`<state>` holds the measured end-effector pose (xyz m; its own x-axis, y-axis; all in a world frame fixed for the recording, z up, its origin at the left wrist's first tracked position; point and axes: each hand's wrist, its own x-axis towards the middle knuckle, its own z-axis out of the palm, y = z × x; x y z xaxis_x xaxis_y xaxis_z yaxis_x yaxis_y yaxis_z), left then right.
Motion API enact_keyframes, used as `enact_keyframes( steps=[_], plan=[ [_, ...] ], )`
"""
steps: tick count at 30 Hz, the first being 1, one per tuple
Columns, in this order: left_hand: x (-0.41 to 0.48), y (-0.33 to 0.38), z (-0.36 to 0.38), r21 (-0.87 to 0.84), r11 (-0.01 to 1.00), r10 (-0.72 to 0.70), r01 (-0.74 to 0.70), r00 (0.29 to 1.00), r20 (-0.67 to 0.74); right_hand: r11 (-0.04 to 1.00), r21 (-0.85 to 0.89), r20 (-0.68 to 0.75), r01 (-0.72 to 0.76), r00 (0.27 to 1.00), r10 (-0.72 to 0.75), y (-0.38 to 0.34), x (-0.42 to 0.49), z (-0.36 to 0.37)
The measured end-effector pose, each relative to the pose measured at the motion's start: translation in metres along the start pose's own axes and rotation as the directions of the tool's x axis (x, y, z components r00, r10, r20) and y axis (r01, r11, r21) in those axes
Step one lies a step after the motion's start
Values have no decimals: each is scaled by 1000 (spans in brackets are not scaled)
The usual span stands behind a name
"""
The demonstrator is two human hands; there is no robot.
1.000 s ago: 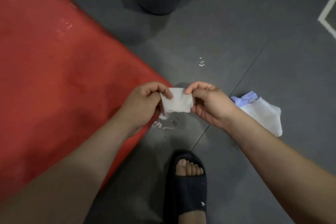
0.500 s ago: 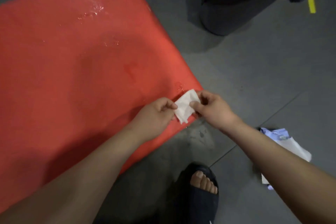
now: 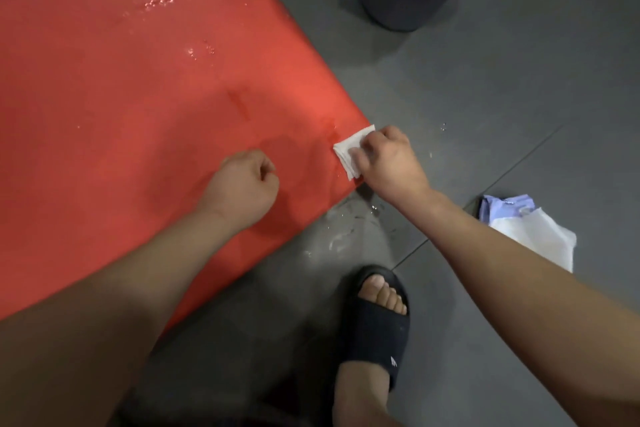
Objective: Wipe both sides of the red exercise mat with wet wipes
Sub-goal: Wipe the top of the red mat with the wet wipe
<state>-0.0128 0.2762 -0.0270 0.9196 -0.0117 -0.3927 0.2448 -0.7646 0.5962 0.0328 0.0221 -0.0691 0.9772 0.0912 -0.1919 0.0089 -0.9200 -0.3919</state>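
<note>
Now that my left hand [image 3: 242, 184] has let go, curled and empty above the red mat [image 3: 138, 97], my right hand [image 3: 391, 163] alone grips the folded wet wipe [image 3: 348, 152], pressing it on the mat's right corner. Folding looks finished; wiping this side can start.

**Dim, soft light with wet glints**

The light is low and soft. Beyond the fingers [image 3: 367, 153] of the right hand [image 3: 394, 165], wet patches on the red mat [image 3: 104, 97] throw white glints. The wet wipe [image 3: 348, 152] under those fingers is the brightest patch. A faint shadow dulls the mat between them and the left hand [image 3: 242, 180]. Nearer than the fingers, both forearms [image 3: 519, 270] look soft and swollen by the wide lens.
</note>
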Motion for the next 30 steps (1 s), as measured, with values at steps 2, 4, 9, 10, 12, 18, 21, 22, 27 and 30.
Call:
enact_keyframes(
  steps=[2,4,9,10,12,18,21,22,27,30],
  plan=[
    [-9,-8,-3,44,999,12,-12,1000,-5,1000,-8,-4,-14,1000,14,-3,-5,7],
    [-18,-16,-4,81,997,0,2,1000,-22,997,-78,-65,29,997,-34,-6,-11,14],
    [-26,-20,-10,186,977,-85,106,989,-118,987,-107,-126,119,983,-132,-7,-22,13],
    [-25,-19,-11,190,975,-87,112,987,-133,984,-121,-125,131,981,-146,-7,-22,11],
    [-21,-19,-11,197,974,-82,108,988,-135,973,-179,-120,147,978,-170,-6,-19,10],
    [-11,-23,-12,160,987,12,-1,998,-69,944,-183,-44,276,957,-288,4,-9,19],
    [-6,-27,-13,175,984,44,-31,997,-69,950,-180,-55,255,962,-269,-3,-4,18],
    [-4,-28,-14,188,981,54,-39,996,-71,949,-193,-65,251,961,-268,-5,-2,18],
    [2,-39,-8,236,971,47,-31,997,-60,947,-195,-88,255,957,-276,0,0,20],
    [3,-43,-4,259,966,-6,9,1000,-13,947,-166,-113,275,949,-295,3,7,14]
  ],
)
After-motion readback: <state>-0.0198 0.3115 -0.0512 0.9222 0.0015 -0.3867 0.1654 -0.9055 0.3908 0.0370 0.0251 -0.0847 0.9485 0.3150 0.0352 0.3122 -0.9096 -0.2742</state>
